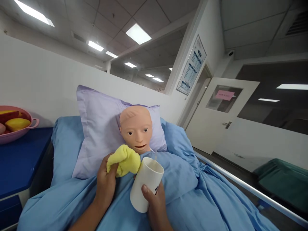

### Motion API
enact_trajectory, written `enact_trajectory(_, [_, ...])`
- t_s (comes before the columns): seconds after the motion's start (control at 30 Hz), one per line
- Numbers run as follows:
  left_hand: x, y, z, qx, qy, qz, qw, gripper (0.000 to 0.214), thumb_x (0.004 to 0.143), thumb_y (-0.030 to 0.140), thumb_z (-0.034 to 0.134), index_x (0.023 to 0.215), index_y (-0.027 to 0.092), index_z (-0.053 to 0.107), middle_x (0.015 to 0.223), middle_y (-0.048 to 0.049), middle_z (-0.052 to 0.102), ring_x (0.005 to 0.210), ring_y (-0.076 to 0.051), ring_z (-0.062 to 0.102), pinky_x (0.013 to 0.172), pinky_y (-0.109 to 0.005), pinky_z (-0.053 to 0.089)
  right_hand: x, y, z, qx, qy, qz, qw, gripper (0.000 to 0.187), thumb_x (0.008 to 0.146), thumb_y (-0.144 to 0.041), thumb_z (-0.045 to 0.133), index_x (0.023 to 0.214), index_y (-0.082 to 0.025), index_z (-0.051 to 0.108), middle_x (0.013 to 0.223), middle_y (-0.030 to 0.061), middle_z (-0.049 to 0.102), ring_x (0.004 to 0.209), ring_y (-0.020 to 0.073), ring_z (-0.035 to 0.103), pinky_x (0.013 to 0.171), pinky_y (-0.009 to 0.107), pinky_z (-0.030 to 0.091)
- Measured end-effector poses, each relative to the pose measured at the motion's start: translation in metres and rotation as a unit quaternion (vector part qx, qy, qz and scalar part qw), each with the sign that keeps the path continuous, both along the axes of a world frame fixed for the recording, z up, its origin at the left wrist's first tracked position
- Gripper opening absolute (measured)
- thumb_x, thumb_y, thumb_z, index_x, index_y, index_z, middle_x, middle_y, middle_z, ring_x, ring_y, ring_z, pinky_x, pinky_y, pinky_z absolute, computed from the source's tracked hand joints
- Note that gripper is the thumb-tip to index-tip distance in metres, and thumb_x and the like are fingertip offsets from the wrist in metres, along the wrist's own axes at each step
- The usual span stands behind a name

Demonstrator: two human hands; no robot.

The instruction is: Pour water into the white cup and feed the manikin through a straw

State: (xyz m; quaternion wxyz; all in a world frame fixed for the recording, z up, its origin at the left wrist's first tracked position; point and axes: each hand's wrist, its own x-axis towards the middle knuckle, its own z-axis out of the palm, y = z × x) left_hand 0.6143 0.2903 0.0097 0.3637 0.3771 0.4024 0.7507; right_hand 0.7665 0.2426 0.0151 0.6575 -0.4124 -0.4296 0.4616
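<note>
Left hand: the left hand (107,183) grips a bunched yellow cloth (124,159), fingers curled shut around its lower left end, with the bulk of the cloth bulging up and to the right of the fingertips.
Right hand: the right hand (154,200) holds a white cup (146,184), thumb pressed on its near side and the other fingers wrapped behind, out of view.
Cloth position: it sits just below the chin of a training manikin head (136,128), close to the mouth; whether it touches the chin cannot be told.
Cup axis: long axis runs from lower left to upper right, open mouth tilted up toward the manikin, rim just beside the cloth.
Setting: the manikin lies against a lilac pillow (101,128) under a blue blanket (187,192) on a bed with a metal side rail (240,184).
Surroundings: a pink bowl of fruit (14,123) stands on a blue bedside cabinet (21,157) at left, well apart from both hands; a white door (216,118) stands at right.
</note>
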Motion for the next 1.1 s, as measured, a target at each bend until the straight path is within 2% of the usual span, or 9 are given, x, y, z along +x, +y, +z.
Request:
enact_trajectory(0.1, [-0.004, 0.005, 0.006, -0.02, -0.159, -0.136, 0.978, 0.041, 0.086, 0.046, 0.067, 0.121, 0.025, 0.062, 0.116, -0.0044, 0.07, 0.1, -0.021, 0.067, 0.081, -0.029, 0.055, -0.002, -0.002, 0.001, -0.003, -0.043, 0.05, 0.998, 0.065, 0.056, -0.055, 0.085, 0.105, -0.018, 0.063, 0.086, 0.0077, 0.073, 0.074, 0.0244, 0.066, 0.065, 0.036, 0.054])
enact_trajectory(0.2, [-0.008, 0.01, 0.01, -0.03, -0.236, -0.183, 0.954, 0.042, 0.083, 0.04, 0.072, 0.121, 0.024, 0.062, 0.113, -0.0041, 0.071, 0.093, -0.018, 0.069, 0.078, -0.025, 0.056, -0.004, -0.004, 0.002, -0.004, -0.064, 0.061, 0.996, 0.065, 0.054, -0.054, 0.087, 0.103, -0.019, 0.064, 0.082, 0.0057, 0.072, 0.072, 0.0221, 0.064, 0.064, 0.034, 0.053])
enact_trajectory(0.37, [-0.009, 0.008, 0.01, -0.036, -0.243, -0.207, 0.947, 0.045, 0.081, 0.038, 0.074, 0.121, 0.02, 0.063, 0.107, -0.0059, 0.073, 0.089, -0.018, 0.07, 0.075, -0.025, 0.057, -0.005, -0.005, 0.006, -0.02, -0.082, 0.049, 0.995, 0.062, 0.057, -0.053, 0.085, 0.103, -0.018, 0.064, 0.084, 0.0061, 0.071, 0.072, 0.0234, 0.064, 0.063, 0.035, 0.052])
enact_trajectory(0.47, [-0.008, 0.007, 0.01, -0.042, -0.235, -0.198, 0.951, 0.049, 0.081, 0.039, 0.074, 0.124, 0.02, 0.062, 0.103, -0.0051, 0.073, 0.09, -0.019, 0.07, 0.074, -0.026, 0.058, -0.004, -0.005, 0.009, -0.039, -0.068, 0.053, 0.995, 0.063, 0.056, -0.055, 0.085, 0.102, -0.018, 0.065, 0.083, 0.0058, 0.07, 0.074, 0.0238, 0.064, 0.065, 0.036, 0.053])
enact_trajectory(0.63, [-0.008, 0.007, 0.011, -0.044, -0.226, -0.188, 0.955, 0.046, 0.083, 0.039, 0.073, 0.124, 0.021, 0.063, 0.105, -0.0045, 0.073, 0.092, -0.018, 0.07, 0.074, -0.023, 0.058, -0.002, -0.004, 0.011, -0.058, -0.014, 0.07, 0.996, 0.063, 0.06, -0.056, 0.084, 0.106, -0.018, 0.064, 0.088, 0.0075, 0.073, 0.077, 0.024, 0.066, 0.071, 0.037, 0.054])
enact_trajectory(0.87, [-0.009, 0.009, 0.007, -0.039, -0.237, -0.194, 0.951, 0.04, 0.083, 0.035, 0.073, 0.12, 0.021, 0.065, 0.105, -0.0037, 0.073, 0.094, -0.017, 0.069, 0.074, -0.021, 0.057, 0.003, -0.002, 0.008, -0.057, 0.097, 0.086, 0.99, 0.057, 0.068, -0.055, 0.077, 0.11, -0.019, 0.063, 0.09, 0.0089, 0.073, 0.079, 0.0265, 0.067, 0.065, 0.037, 0.056])
enact_trajectory(1.1, [-0.008, 0.01, 0.008, -0.037, -0.227, -0.184, 0.956, 0.045, 0.082, 0.036, 0.075, 0.122, 0.02, 0.064, 0.099, -0.0035, 0.074, 0.087, -0.018, 0.071, 0.074, -0.024, 0.058, 0.001, -0.002, 0.005, -0.059, 0.078, 0.077, 0.992, 0.053, 0.066, -0.053, 0.079, 0.106, -0.021, 0.064, 0.09, 0.0078, 0.073, 0.077, 0.0261, 0.068, 0.064, 0.037, 0.056])
